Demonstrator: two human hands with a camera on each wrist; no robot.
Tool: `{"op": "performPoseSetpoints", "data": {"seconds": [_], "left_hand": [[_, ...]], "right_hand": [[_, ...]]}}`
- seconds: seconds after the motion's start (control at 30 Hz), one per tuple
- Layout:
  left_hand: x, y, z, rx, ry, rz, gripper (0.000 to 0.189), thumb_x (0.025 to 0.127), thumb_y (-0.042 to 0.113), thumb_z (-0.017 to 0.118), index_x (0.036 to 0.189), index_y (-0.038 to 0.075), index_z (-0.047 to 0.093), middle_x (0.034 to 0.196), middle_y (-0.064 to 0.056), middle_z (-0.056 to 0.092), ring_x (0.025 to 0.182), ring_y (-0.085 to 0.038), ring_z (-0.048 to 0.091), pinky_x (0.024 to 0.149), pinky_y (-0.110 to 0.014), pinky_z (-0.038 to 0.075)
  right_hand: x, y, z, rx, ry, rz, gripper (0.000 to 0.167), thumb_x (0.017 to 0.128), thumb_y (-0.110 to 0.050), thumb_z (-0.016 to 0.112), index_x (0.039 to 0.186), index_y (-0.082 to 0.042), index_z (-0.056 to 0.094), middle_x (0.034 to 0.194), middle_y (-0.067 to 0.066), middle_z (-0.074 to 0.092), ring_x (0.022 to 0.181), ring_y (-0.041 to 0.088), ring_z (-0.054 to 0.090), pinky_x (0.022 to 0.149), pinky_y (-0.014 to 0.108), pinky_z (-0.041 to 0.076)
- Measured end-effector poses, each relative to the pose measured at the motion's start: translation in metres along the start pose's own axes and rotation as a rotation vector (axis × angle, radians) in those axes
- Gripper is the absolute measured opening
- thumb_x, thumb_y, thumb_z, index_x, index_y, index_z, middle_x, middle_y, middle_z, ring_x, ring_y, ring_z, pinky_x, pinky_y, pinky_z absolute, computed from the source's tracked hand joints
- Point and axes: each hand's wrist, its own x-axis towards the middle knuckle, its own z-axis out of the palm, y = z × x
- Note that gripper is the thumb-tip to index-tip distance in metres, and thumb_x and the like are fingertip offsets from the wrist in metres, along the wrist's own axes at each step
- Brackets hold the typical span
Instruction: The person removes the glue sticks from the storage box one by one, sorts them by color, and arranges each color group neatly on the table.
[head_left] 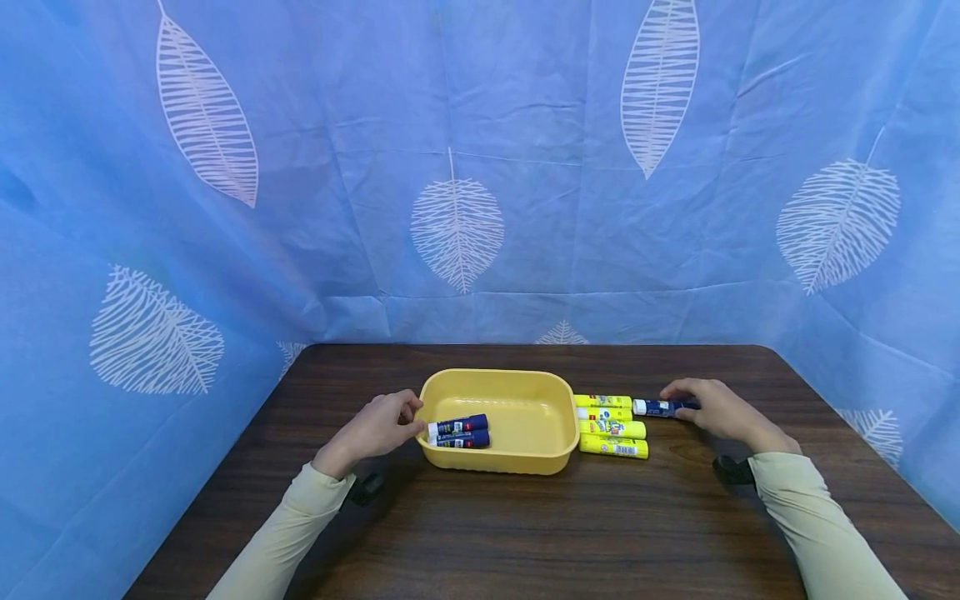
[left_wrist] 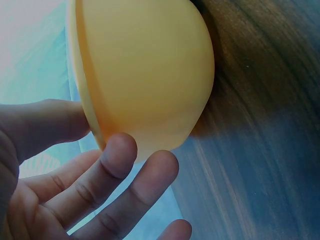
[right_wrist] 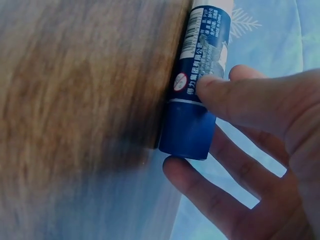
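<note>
My left hand (head_left: 380, 425) pinches the left rim of a yellow plastic tub (head_left: 528, 417); in the left wrist view the thumb is at the lip and the fingertips (left_wrist: 159, 175) lie along the outer wall. Inside the tub, at its left end, lie two dark blue glue sticks (head_left: 471, 438) side by side. Over to the right, my right hand (head_left: 716, 408) grips another dark blue glue stick (right_wrist: 202, 65), white at one end, lying on its side close over the table. The thumb presses on its label, with other fingers partly hidden behind it.
Several yellow glue sticks (head_left: 613, 448) lie in a row against the tub's right side, their ends near the blue stick in my right hand. The dark wood table (head_left: 525, 533) ends at a blue curtain (head_left: 525, 250) with white leaf prints.
</note>
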Motion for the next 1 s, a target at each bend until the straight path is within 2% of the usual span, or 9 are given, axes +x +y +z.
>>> {"op": "performPoseSetpoints", "data": {"seconds": [0.73, 1.0], "left_hand": [[-0.0004, -0.0008, -0.0003, -0.007, 0.001, 0.009, 0.030, 0.096, 0.009, 0.071, 0.122, -0.003, 0.064, 0.091, -0.004, 0.068, 0.076, -0.015, 0.061, 0.073, -0.033, 0.058], [-0.0004, -0.0018, 0.0002, -0.007, 0.006, 0.015, 0.030, 0.095, 0.009, 0.071, 0.122, -0.003, 0.064, 0.090, -0.004, 0.067, 0.075, -0.014, 0.060, 0.070, -0.032, 0.056]], "right_hand": [[0.0003, -0.0024, -0.0030, -0.008, 0.007, 0.006, 0.028, 0.091, 0.002, 0.071, 0.119, 0.002, 0.069, 0.115, 0.022, 0.070, 0.106, 0.042, 0.066, 0.087, 0.058, 0.053], [0.0014, -0.0081, -0.0075, -0.011, 0.007, 0.033, 0.028, 0.091, 0.001, 0.071, 0.119, 0.002, 0.068, 0.114, 0.022, 0.070, 0.106, 0.043, 0.065, 0.086, 0.058, 0.053]]}}
